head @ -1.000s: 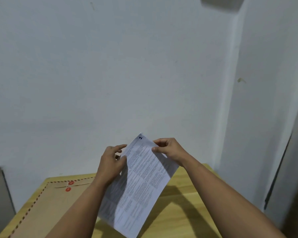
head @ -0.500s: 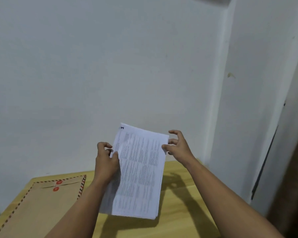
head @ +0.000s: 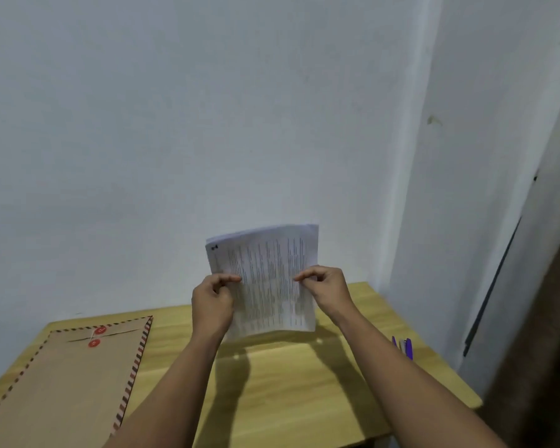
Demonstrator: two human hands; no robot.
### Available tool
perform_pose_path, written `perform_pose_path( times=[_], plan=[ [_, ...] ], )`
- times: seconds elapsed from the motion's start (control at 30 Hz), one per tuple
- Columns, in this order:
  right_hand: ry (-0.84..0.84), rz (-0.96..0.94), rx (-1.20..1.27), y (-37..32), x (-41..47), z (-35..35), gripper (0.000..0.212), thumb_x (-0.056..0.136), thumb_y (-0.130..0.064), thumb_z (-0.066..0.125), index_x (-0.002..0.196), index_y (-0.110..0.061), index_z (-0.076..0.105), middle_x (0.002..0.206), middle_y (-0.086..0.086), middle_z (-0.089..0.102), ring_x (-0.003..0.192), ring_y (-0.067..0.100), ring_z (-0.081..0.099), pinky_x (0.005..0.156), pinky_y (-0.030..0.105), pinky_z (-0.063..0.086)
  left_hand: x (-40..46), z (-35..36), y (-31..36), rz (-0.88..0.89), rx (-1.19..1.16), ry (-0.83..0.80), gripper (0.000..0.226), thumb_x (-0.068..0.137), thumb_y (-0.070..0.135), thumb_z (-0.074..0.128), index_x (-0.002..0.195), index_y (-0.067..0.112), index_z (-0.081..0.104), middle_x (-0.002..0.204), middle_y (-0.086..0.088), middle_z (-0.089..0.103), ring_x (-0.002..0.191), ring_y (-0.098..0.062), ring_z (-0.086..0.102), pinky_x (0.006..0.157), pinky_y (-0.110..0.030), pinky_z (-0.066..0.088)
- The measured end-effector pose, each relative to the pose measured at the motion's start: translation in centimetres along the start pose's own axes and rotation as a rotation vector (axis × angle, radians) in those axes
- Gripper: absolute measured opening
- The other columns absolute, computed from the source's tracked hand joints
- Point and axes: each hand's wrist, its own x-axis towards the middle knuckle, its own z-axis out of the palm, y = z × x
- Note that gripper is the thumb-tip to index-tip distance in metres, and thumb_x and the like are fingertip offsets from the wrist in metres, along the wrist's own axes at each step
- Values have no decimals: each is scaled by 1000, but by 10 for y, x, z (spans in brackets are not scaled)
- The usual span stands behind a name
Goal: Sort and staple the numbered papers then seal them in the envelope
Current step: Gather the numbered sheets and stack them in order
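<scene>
I hold a stack of printed white papers [head: 265, 279] upright over the wooden table, turned sideways with the page number at the top left. My left hand [head: 212, 302] pinches the stack's left edge and my right hand [head: 327, 287] pinches its right edge. The stack's lower edge hangs close above the table top; whether it touches is unclear. A brown envelope [head: 68, 379] with a red and white striped border and two red string buttons lies flat at the table's left. A purple stapler [head: 403, 345] lies at the right, partly hidden by my right forearm.
The light wooden table [head: 272, 399] stands against a white wall. Its right edge is near a wall corner and a dark door frame [head: 498, 279]. Bare wood shows between the envelope and the stapler.
The stack has been turned from portrait to sideways and stood upright. Both hands shifted to its side edges. The view dropped, and the stapler came into sight.
</scene>
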Motion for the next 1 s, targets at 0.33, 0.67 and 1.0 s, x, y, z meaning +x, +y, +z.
perform_pose_path(
  times=[0.33, 0.67, 1.0],
  plan=[
    [-49, 77, -139, 52, -16, 5, 56, 95, 5, 66, 70, -43, 80, 92, -19, 78, 101, 2, 71, 93, 25, 58, -5, 12, -31, -88, 111, -72, 37, 101, 3, 48, 91, 25, 76, 108, 6, 67, 106, -23, 63, 90, -46, 58],
    [-215, 143, -156, 55, -23, 6, 39, 93, 9, 67, 85, -26, 83, 89, -5, 82, 94, 7, 77, 93, 28, 60, -9, -4, -41, -116, 165, -78, 36, 95, -4, 49, 89, 19, 76, 95, 7, 76, 99, -11, 68, 96, -37, 54],
    [-165, 242, 67, -10, -6, -18, 30, 87, 7, 63, 94, -13, 85, 94, -1, 81, 81, 11, 68, 77, 33, 61, 26, -27, 8, 62, 429, -142, 25, 83, 12, 54, 63, 15, 70, 64, 6, 70, 64, -15, 64, 61, -29, 49]
  ],
)
